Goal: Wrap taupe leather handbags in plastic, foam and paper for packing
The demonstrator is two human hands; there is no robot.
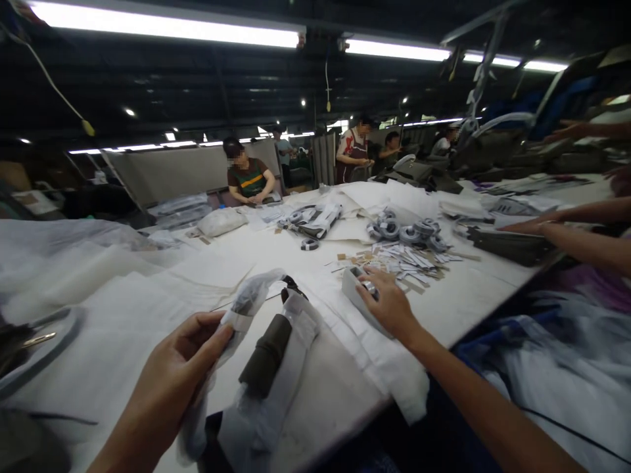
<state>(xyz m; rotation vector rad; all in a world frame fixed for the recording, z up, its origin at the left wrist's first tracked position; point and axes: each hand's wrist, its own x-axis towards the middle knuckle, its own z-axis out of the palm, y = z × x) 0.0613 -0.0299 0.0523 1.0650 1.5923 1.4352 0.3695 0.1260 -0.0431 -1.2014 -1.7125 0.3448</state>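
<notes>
A bag handle (241, 322) wrapped in thin whitish plastic arches up from the table, with a white band around it. My left hand (190, 351) is closed, pinching the handle at that band between thumb and fingers. Attached beside it are a dark green sleeve (266, 358) and more wrapped strap. To the right, a pale grey tape dispenser (351, 289) rests on folded white sheeting (367, 355). My right hand (389, 302) reaches over the dispenser with its fingers curled against the tape roll; any strip of tape at the fingertips is too small to tell.
Behind the dispenser lie scattered paper strips (404, 259) and coiled grey straps (389, 226). White sheets (123, 295) cover the left side. A co-worker's arms (586, 226) touch a dark bag (513, 246) at right. Plastic-wrapped items (572, 368) fill a bin at lower right.
</notes>
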